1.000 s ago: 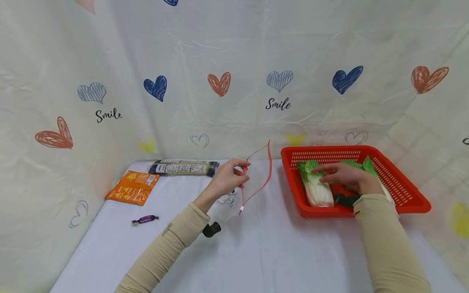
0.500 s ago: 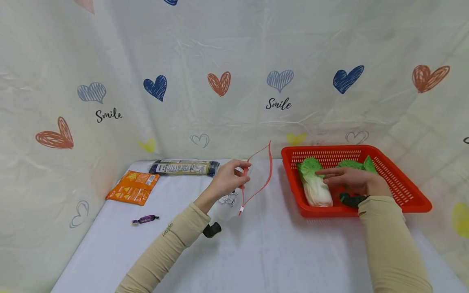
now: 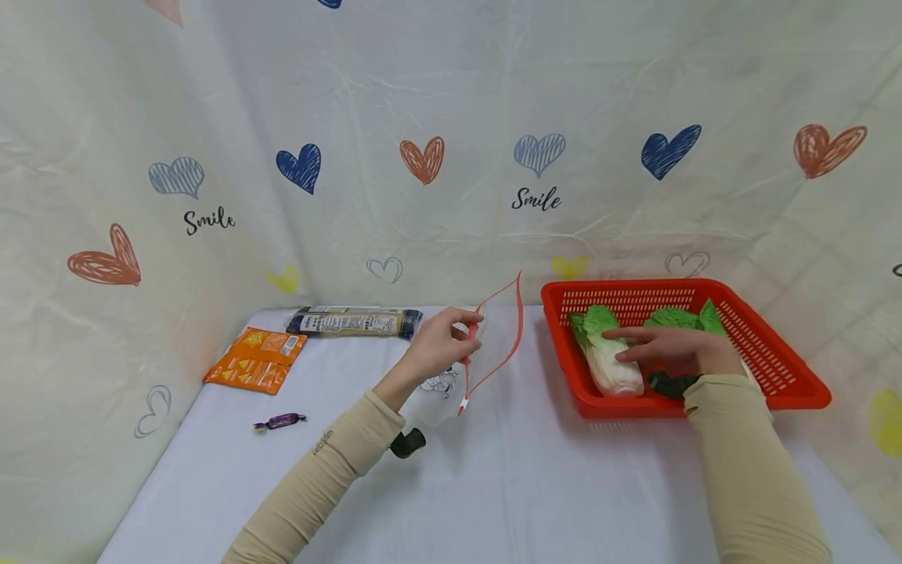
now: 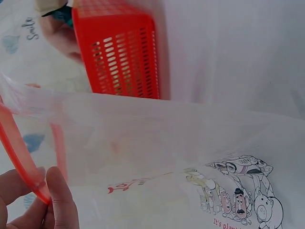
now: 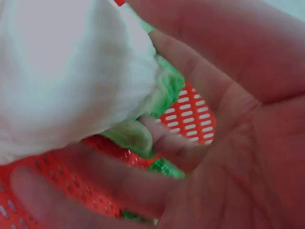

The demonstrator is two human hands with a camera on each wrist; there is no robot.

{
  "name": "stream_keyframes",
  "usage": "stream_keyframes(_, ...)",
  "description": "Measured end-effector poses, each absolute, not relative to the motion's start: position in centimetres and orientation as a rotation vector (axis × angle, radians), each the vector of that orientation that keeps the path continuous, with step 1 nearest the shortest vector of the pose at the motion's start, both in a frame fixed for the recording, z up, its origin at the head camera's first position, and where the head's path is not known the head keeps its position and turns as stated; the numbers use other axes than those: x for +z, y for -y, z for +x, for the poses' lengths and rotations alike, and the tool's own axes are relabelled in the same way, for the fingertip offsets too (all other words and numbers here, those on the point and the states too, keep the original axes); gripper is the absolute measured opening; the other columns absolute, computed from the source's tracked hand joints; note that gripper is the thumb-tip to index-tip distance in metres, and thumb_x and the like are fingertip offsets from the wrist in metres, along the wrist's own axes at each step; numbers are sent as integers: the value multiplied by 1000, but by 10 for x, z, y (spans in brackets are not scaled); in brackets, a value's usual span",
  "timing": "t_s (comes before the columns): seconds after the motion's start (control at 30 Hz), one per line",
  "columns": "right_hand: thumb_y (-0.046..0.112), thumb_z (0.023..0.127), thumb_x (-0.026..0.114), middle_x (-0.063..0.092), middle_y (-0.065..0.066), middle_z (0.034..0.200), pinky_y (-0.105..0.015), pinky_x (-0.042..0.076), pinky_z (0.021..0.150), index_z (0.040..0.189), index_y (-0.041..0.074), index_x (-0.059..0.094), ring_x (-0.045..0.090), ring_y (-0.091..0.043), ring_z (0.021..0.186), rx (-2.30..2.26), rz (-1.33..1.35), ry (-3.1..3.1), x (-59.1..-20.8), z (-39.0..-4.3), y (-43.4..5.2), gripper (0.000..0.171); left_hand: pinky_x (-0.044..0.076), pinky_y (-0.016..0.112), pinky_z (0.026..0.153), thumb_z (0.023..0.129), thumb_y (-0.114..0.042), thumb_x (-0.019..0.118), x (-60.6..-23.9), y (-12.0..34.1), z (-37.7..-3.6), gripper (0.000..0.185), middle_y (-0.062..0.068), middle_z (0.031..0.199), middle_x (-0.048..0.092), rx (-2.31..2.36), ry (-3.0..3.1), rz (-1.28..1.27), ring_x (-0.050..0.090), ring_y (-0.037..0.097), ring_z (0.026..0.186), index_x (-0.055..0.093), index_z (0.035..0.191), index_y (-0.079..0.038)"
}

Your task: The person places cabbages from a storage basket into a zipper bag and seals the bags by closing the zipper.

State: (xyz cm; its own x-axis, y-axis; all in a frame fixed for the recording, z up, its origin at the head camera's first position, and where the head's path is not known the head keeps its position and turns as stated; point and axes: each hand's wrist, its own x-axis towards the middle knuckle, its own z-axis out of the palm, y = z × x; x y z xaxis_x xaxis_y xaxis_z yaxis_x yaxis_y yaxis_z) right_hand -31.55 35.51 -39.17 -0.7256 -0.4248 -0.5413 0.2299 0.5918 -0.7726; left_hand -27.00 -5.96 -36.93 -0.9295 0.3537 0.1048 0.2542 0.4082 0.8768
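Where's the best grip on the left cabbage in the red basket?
Grip the cabbage round its white stalk end, coming from above: it lies flat in the basket, leaves toward the back wall, stalk thick and firm. The right hand already rests over it there.

Right hand (image 3: 669, 348) now against cabbage (image 3: 607, 354)

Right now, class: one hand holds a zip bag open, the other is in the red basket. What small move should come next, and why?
Probably curl the right hand round the napa cabbage and lift: its fingers already lie on it in the red basket, while the left hand pinches the zip bag rim, mouth open.
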Motion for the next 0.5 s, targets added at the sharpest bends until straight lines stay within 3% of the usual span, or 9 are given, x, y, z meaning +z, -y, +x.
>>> stream_keyframes(0.13, 22, 100, 56, 27, -24, 148, -37, 47, 94, 157, 11, 13, 48, -28, 119, -1217, -119, -2011, -395, -319, -352, 72, 56, 30, 61, 90, -9, 69, -370, 60, -270, 39, 7, 110, 61, 1573, -2536, 562, 67, 21, 79, 62, 128, -11)
stream_keyframes(0.37, 22, 98, 61, 3, -28, 152, -36, 45, 93, 155, 11, 17, 40, -32, 121, -1214, -155, -2049, -401, -322, -350, 73, 54, 29, 60, 90, -10, 69, -371, 62, -271, 39, 9, 109, 61, 1566, -2547, 565, 66, 16, 73, 62, 128, -11)
stream_keyframes(0.5, 22, 98, 60, 8, -27, 150, -37, 47, 91, 154, 10, 20, 40, -33, 119, -1227, -160, -2060, -401, -321, -349, 70, 55, 29, 61, 90, -10, 68, -371, 62, -272, 39, 12, 112, 60, 1560, -2541, 562, 66, 16, 74, 61, 128, -10)
